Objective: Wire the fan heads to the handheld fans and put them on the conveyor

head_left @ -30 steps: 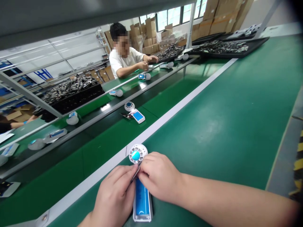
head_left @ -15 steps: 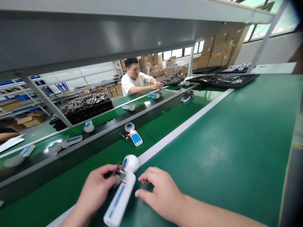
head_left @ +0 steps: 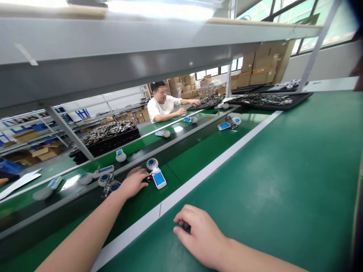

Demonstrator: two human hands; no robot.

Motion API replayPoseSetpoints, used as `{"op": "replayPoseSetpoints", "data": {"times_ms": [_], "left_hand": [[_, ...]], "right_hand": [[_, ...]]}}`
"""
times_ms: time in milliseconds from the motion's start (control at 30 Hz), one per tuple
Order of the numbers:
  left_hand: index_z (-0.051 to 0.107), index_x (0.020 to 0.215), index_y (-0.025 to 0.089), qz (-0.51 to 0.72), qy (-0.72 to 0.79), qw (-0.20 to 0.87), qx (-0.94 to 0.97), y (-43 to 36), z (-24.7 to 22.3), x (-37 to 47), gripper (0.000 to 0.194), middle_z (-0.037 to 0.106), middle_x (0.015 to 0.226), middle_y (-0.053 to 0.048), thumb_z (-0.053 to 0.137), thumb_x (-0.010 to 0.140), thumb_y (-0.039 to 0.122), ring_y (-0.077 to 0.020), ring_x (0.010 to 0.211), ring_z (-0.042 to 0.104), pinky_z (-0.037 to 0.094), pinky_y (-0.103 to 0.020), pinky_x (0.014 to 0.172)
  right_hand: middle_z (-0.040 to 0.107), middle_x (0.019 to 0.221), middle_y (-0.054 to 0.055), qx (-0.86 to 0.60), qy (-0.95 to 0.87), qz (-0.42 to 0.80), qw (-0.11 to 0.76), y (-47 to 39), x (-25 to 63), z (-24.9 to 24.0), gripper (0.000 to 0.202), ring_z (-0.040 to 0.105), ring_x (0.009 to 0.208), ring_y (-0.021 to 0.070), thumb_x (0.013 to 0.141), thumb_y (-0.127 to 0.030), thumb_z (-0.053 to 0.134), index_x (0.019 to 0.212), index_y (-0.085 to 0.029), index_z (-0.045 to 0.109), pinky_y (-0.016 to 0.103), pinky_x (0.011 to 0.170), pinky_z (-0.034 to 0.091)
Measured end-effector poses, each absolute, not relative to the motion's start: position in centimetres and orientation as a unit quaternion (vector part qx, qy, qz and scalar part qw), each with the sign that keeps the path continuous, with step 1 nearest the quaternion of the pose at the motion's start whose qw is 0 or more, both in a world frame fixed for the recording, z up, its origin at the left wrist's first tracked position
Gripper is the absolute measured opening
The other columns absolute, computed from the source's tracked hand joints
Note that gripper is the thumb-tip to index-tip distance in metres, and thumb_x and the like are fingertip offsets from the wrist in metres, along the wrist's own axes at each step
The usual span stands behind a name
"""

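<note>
My left hand [head_left: 135,183] reaches over the dark green belt, its thumb and fingers apart. Its fingertips are at the wired side of a white round-headed device [head_left: 159,179] with a blue panel; whether they touch the wires is unclear. A second device [head_left: 104,179], with a blue-dotted round head and dark metal parts, lies by my left wrist, partly hidden by the forearm. On the green table nearer me, my right hand [head_left: 198,234] rests with fingers loosely bent and apart from the thumb, holding nothing.
A white strip [head_left: 198,173] divides table and belt. Farther along the belt lies another device [head_left: 229,124]; several stand beyond the grey rail [head_left: 176,132]. Black trays of metal parts [head_left: 269,100] sit at the back. A co-worker [head_left: 163,104] works opposite. A shelf [head_left: 141,53] hangs overhead.
My left hand has let go of the device it held, which now lies farther left on the belt, and has moved forward to another device. My right hand has shifted slightly right.
</note>
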State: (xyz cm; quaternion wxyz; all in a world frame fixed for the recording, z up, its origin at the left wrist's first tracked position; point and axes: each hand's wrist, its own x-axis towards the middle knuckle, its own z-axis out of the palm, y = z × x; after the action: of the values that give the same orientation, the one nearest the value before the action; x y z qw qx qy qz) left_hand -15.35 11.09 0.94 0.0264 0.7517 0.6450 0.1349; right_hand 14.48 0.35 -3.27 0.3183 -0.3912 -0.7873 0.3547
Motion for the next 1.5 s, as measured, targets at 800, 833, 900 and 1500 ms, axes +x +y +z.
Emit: {"op": "replayPoseSetpoints", "data": {"times_ms": [800,833,900,1500], "left_hand": [[0.060,0.090,0.017,0.299,0.793,0.180,0.499,4.3,1.9,-7.9,0.022,0.072,0.084,-0.008,0.061,0.073,0.030,-0.0245,0.072,0.068,0.047,-0.029,0.057],[0.060,0.090,0.018,0.300,0.785,0.194,0.506,3.1,1.8,-6.9,0.021,0.073,0.084,-0.006,0.061,0.073,0.030,-0.0235,0.073,0.069,0.048,-0.029,0.059],[0.060,0.089,0.019,0.295,0.769,0.232,0.517,0.6,1.4,-5.0,0.019,0.072,0.082,-0.003,0.061,0.072,0.027,-0.0224,0.073,0.068,0.049,-0.029,0.062],[0.058,0.113,0.026,0.260,0.654,0.275,0.656,-4.3,-0.9,-2.5,0.024,0.065,0.112,-0.004,0.048,0.091,0.031,-0.0211,0.103,0.061,0.047,-0.036,0.091]], "right_hand": [[0.068,0.078,0.001,-0.471,-0.711,0.368,0.371,1.6,14.7,-2.5,0.018,0.062,0.072,0.0164,0.087,-0.027,0.057,0.083,-0.022,0.074,0.028,0.067,0.046],[0.068,0.079,0.002,-0.479,-0.703,0.369,0.375,1.8,14.8,-2.5,0.019,0.062,0.073,0.0168,0.087,-0.029,0.057,0.085,-0.022,0.075,0.028,0.068,0.046],[0.069,0.081,0.002,-0.493,-0.694,0.368,0.375,1.9,14.7,-2.5,0.019,0.063,0.074,0.0174,0.087,-0.033,0.059,0.089,-0.022,0.075,0.029,0.068,0.045],[0.064,0.082,0.000,-0.398,-0.779,0.374,0.309,2.2,15.7,-3.3,0.011,0.061,0.074,0.0130,0.081,-0.012,0.062,0.081,-0.019,0.071,0.024,0.069,0.047]]}}
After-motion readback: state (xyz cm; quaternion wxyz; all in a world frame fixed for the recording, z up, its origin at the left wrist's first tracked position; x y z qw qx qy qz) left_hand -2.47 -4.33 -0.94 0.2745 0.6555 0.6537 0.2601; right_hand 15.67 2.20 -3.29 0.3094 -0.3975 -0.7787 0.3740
